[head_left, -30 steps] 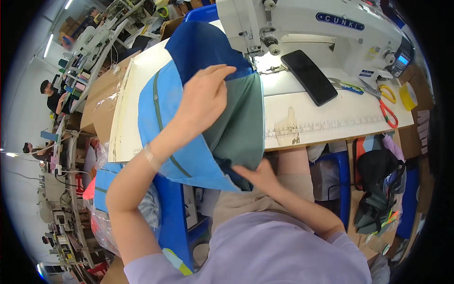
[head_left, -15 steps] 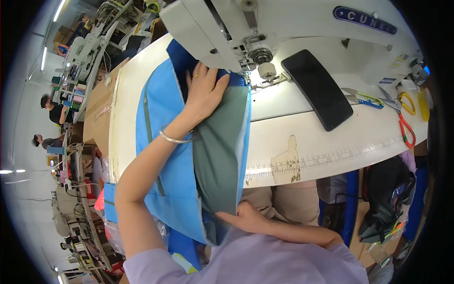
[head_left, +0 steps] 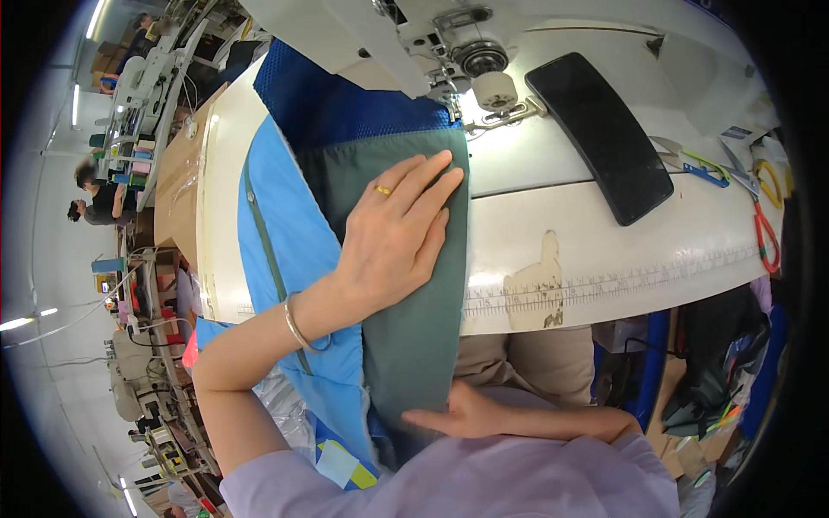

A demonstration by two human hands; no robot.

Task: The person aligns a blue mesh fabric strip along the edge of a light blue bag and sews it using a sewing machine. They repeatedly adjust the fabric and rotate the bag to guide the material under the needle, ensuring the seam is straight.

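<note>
My left hand [head_left: 397,233] lies on a grey-green fabric panel [head_left: 414,337], fingers stretched out toward the presser foot [head_left: 453,108] of a white sewing machine [head_left: 380,52]. My right hand [head_left: 458,410] grips the panel's lower right edge, index finger extended along the cloth. Dark blue mesh [head_left: 337,95] joins the panel's top and runs by the needle area. Light blue fabric [head_left: 268,250] with a grey-green zip lies folded to the left, partly under my left wrist.
A black phone [head_left: 598,138], red-handled scissors [head_left: 764,233] and smaller snips [head_left: 695,166] lie right of the needle. A printed ruler runs along the white table [head_left: 518,207]. Cardboard [head_left: 177,198] is at left. Co-workers [head_left: 108,198] are at machines farther left; black bags [head_left: 708,354] are lower right.
My left hand has moved from the mesh down onto the green panel, fingers spreading out flat. The fabric's lower part and my right hand have shifted lower; more mesh shows beside the needle.
</note>
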